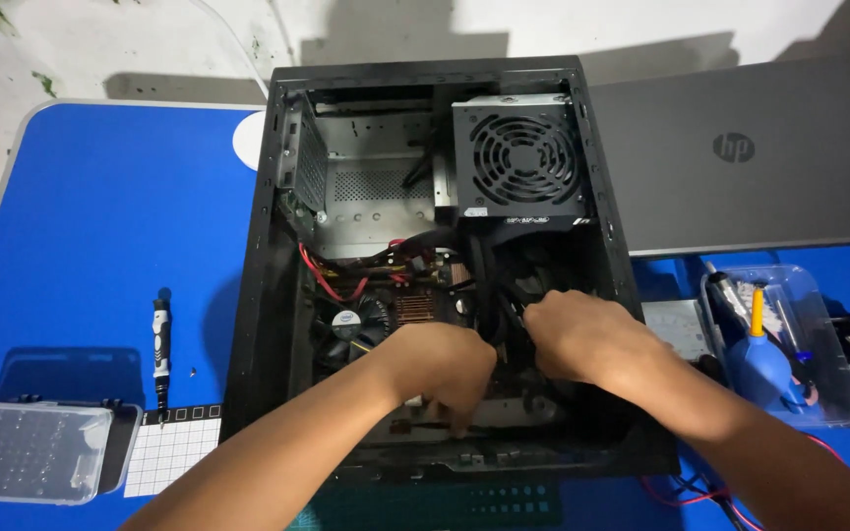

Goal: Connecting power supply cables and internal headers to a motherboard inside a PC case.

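Inside the open computer case (266, 295), left hand (445, 366) and right hand (582, 339), both clenched on black cables (504, 295).

One open black metal computer case (258, 295) lies on one blue table (100, 216). Inside it: one boxed grey power supply with a round fan grille (518, 162) and one round processor cooler fan (349, 324). Two bare hands, left (445, 364) and right (582, 334). One black screwdriver (160, 349), two clear plastic boxes (31, 450) (828, 393), one closed grey laptop (750, 157), one blue rubber air blower (764, 364).
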